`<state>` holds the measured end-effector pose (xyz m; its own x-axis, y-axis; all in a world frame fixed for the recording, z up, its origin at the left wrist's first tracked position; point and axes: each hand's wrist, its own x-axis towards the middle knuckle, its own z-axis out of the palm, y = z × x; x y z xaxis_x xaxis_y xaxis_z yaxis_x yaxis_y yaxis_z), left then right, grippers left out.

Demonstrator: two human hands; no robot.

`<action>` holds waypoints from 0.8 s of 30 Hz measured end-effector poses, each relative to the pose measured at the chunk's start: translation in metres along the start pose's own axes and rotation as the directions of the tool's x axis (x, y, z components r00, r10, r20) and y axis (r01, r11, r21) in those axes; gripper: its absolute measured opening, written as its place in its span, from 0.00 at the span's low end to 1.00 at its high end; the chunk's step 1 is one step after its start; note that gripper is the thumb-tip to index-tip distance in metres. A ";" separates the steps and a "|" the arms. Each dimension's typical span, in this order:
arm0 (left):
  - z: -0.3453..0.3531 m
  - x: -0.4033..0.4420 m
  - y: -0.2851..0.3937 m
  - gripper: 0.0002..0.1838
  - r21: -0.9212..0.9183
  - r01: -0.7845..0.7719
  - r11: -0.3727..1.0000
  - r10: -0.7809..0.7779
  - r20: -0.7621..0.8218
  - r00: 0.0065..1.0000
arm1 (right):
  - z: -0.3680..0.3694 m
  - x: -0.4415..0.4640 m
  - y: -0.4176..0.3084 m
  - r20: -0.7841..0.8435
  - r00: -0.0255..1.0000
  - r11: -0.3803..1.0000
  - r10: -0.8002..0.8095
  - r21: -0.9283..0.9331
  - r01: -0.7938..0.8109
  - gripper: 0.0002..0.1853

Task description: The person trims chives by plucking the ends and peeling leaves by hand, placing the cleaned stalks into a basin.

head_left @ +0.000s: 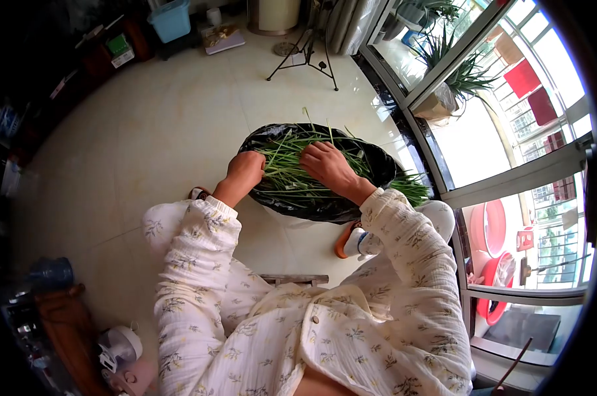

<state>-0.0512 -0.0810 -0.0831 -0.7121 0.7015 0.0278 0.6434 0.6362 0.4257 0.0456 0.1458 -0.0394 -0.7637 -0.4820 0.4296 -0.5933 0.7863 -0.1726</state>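
Observation:
A black plastic bag (292, 210) lies spread in front of my knees, filled with a heap of long thin green chives (292, 168). My left hand (245, 169) is closed at the left side of the heap, its fingertips at the stalk ends. Over the middle of the heap, my right hand (327, 165) has its fingers curled down onto the chives. The exact grip of both hands is partly hidden by their backs. More green stalks stick out past the right side of the bag, near my right knee.
Pale floor tiles (146, 132) surround the bag. A black metal stand (305, 59) is beyond it. At right, a glass door (443, 152) opens toward potted plants (453, 76) and red basins (493, 270). A blue bin (171, 21) sits far left; an orange slipper (343, 243) is close by.

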 end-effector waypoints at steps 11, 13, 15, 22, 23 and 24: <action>-0.015 0.013 0.052 0.08 -0.367 -0.170 0.915 0.081 -0.245 0.966 | -0.103 0.024 -0.020 -0.376 0.812 0.862 0.446 0.424 -0.277 0.06; -0.027 0.019 0.063 0.09 -0.630 -0.163 0.759 -0.021 -0.273 0.962 | -0.097 0.021 -0.019 -0.354 0.824 0.861 0.441 0.424 -0.279 0.07; -0.031 0.025 0.067 0.09 -0.868 -0.172 0.466 -0.114 -0.252 0.961 | -0.083 0.016 -0.014 -0.310 0.837 0.863 0.451 0.392 -0.319 0.07; -0.027 0.037 0.084 0.10 -0.946 -0.158 0.284 -0.081 -0.188 0.979 | -0.054 0.004 -0.004 -0.191 0.862 0.855 0.470 0.342 -0.390 0.09; -0.026 0.038 0.084 0.10 -0.941 -0.144 0.307 -0.087 -0.178 0.980 | -0.052 0.002 -0.004 -0.180 0.866 0.853 0.467 0.350 -0.387 0.09; -0.026 0.039 0.084 0.09 -0.935 -0.128 0.330 -0.093 -0.167 0.982 | -0.051 0.001 -0.003 -0.170 0.870 0.851 0.464 0.358 -0.384 0.09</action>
<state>-0.0323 -0.0083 -0.0228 -0.8057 0.5758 0.1388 0.0405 -0.1803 0.9828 0.0601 0.1627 0.0068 -0.8961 0.0111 0.4437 -0.3027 0.7159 -0.6292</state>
